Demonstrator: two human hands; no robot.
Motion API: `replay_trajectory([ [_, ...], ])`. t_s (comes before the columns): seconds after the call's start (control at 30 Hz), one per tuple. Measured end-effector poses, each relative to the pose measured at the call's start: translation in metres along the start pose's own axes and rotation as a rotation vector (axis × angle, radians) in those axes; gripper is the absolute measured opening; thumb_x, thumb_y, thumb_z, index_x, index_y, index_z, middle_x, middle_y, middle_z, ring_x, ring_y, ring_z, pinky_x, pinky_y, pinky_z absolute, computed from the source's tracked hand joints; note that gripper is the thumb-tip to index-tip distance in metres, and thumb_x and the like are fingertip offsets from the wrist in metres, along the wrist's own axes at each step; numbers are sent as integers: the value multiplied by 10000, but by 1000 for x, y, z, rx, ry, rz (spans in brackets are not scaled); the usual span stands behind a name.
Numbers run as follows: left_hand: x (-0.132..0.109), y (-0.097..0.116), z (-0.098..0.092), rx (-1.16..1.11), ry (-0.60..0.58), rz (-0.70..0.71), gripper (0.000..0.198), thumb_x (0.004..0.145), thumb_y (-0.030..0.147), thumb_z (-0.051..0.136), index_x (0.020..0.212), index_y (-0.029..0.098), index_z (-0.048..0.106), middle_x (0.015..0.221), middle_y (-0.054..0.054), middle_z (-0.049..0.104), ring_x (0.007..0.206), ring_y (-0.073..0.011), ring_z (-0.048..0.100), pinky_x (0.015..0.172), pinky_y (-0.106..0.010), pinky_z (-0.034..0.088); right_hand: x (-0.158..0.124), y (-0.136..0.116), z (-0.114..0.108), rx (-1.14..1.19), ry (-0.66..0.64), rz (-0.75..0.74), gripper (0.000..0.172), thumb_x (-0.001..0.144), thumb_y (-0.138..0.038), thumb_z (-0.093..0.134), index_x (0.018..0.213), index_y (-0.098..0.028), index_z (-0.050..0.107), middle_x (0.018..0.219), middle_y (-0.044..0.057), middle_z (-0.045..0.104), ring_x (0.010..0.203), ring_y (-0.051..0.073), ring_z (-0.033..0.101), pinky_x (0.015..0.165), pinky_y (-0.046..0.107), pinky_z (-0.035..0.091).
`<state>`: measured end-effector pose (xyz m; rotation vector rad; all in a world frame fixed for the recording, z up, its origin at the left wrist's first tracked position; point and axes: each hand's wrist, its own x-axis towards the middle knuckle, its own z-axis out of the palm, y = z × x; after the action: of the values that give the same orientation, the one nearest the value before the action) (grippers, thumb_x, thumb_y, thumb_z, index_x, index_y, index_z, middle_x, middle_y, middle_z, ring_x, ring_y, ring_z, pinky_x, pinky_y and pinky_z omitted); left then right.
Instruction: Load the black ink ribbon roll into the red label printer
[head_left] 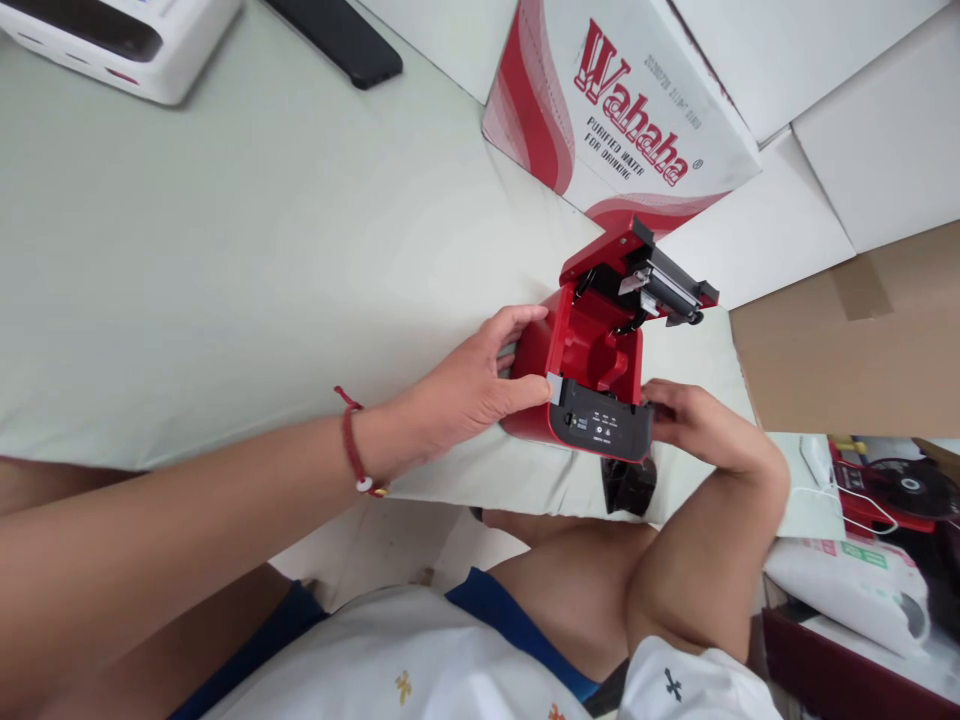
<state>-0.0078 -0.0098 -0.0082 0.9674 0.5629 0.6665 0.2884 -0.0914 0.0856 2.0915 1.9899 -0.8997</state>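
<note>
A red label printer (536, 345) with its lid (637, 265) raised sits near the front edge of the covered table. Its red inside holds no roll that I can see. My left hand (487, 385) grips the printer's left side, the thumb by a grey tab at the front corner and the fingers along the wall. On the opposite side, my right hand (694, 420) has its fingers curled against the front right corner, beside the black control panel (604, 420). The fingertips there are partly hidden. Below the printer, a dark glossy object (630, 485) lies at the table edge.
A Wahaha water carton (622, 110) stands behind the printer, with white boxes (787, 190) and a brown carton (855, 310) to the right. A white device (127, 50) and a black phone-like object (337, 40) lie at the upper left. White cable (862, 495) trails at the right.
</note>
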Motion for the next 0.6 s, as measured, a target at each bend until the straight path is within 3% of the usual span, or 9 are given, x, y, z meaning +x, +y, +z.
replay_trajectory([
  [0.13, 3, -5, -1, 25, 9, 26, 732, 747, 255, 803, 1430, 279, 542, 1621, -90, 588, 1595, -326, 479, 1383, -581, 331, -48, 3, -31, 96, -79, -214, 312, 956, -435, 779, 1207, -258, 836, 1097, 96, 798, 713, 140, 658, 627, 260, 558],
  [0.27, 3, -7, -2, 26, 7, 39, 715, 761, 254, 804, 1426, 280, 545, 1596, -90, 610, 1611, -323, 465, 1397, -590, 306, -69, 7, -42, 203, -46, -364, 344, 916, -588, 805, 1086, -297, 874, 993, 118, 795, 736, 199, 722, 588, 296, 577],
  [0.33, 2, -6, -2, 26, 9, 32, 716, 764, 249, 802, 1432, 275, 544, 1611, -97, 596, 1602, -321, 477, 1393, -586, 318, -61, -5, -36, 216, 70, -335, 381, 911, -635, 790, 1065, -297, 871, 1005, 119, 791, 675, 188, 673, 579, 318, 564],
  [0.47, 1, -5, 0, 12, 7, 44, 686, 778, 234, 787, 1422, 264, 553, 1574, -98, 627, 1587, -320, 492, 1378, -583, 347, -22, -47, -15, 194, 332, -217, 327, 949, -459, 800, 1218, -276, 822, 1120, 77, 759, 640, 113, 549, 623, 303, 512],
  [0.6, 1, -6, 1, 21, 13, 65, 666, 788, 228, 769, 1418, 252, 555, 1581, -101, 621, 1577, -309, 506, 1383, -571, 341, 10, -73, -2, 131, 397, -87, 406, 942, -422, 763, 1289, -215, 805, 998, 44, 728, 638, 113, 540, 675, 314, 529],
])
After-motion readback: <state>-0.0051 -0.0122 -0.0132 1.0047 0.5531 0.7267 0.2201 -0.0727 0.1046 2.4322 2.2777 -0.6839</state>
